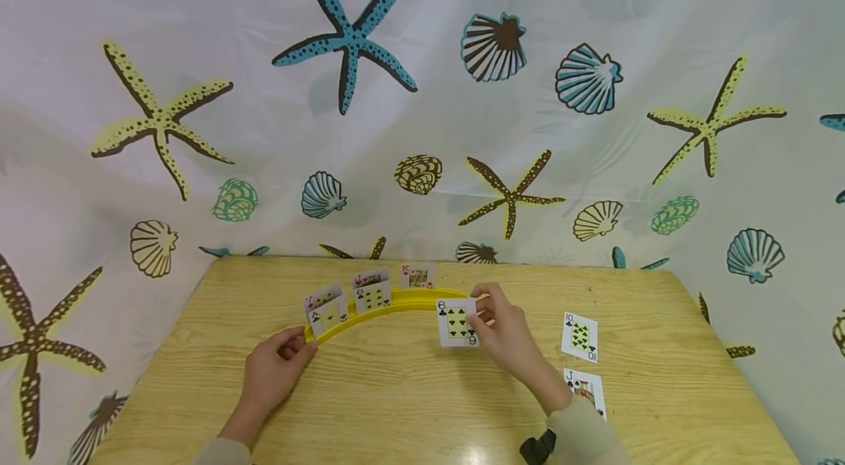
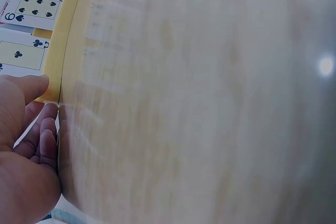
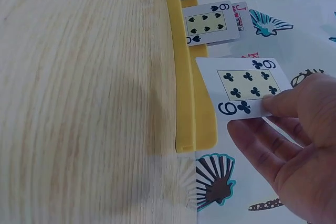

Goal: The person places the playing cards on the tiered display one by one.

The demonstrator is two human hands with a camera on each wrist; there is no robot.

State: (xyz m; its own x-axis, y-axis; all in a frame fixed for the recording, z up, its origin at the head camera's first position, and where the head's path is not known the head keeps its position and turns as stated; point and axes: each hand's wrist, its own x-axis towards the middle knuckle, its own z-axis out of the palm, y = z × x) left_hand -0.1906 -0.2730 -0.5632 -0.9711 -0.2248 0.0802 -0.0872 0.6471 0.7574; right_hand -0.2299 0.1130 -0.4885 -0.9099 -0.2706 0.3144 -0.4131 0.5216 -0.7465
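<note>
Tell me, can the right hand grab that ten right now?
Probably not yet: the right hand is pinching the six of clubs. Nothing covers the ten on the table, though, so with that hand empty, the way looks free.

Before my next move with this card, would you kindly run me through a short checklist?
1. Left hand on the yellow card holder: ok, it grips the left end.
2. Six of clubs gripped: ok, pinched in the right hand.
3. Its face toward the person: ok, the pips show.
4. Six of clubs standing in the holder: not ok, it is hand-held near the right end.
5. Room right of the six of spades: ok, the front row is bare there.
6. Suit of the red jack behind that six: cannot tell, mostly hidden.
</note>
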